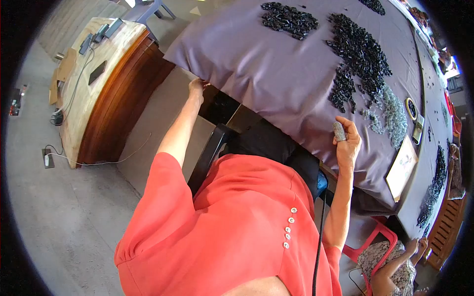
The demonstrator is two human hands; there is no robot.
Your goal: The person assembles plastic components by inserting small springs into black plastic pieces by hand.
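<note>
While my left hand [196,88] pinches the shiny mauve cloth [229,52], upper middle, I'd keep tension gentle; right hand [349,140]'s half-curled, right of centre, grey speckled lump [339,131] at the thumb, can't tell if gripped.

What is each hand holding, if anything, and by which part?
Right hand: a small grey piece at its fingers; held or worn, unclear. Left hand: at the edge of the mauve tablecloth; whether gripping it, cannot be told.
</note>
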